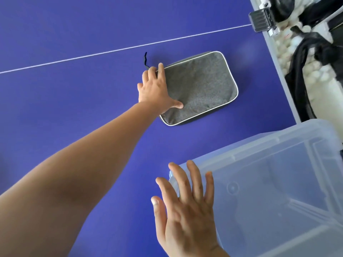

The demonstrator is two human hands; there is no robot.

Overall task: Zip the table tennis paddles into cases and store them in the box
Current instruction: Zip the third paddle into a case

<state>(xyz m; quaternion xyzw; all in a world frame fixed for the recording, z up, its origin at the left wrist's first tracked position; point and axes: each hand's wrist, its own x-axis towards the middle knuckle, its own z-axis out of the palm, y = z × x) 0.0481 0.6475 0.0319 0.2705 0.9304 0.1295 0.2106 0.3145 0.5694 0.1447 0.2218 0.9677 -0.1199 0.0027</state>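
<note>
Two hands: your left hand (155,89) lies flat and spread on the grey case (200,88); your right hand (187,206) hovers spread at the clear box (278,182) rim.
Case position: on the blue worktop (74,43), beyond the box.
Long axis: slanting from near-left to far-right.
Zip pull: dark cord (145,59) just past your left fingertips.
Nearer hand: left, already touching the case.
Box: looks empty, no case stored yet.

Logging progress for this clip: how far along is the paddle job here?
Done: the grey case lies closed and flat on the blue table; whether a paddle is inside cannot be seen. In hand: the left hand rests spread on the case's near end; the right hand is open at the clear box corner. Left: the box looks empty, so the case is not yet stored.
</note>
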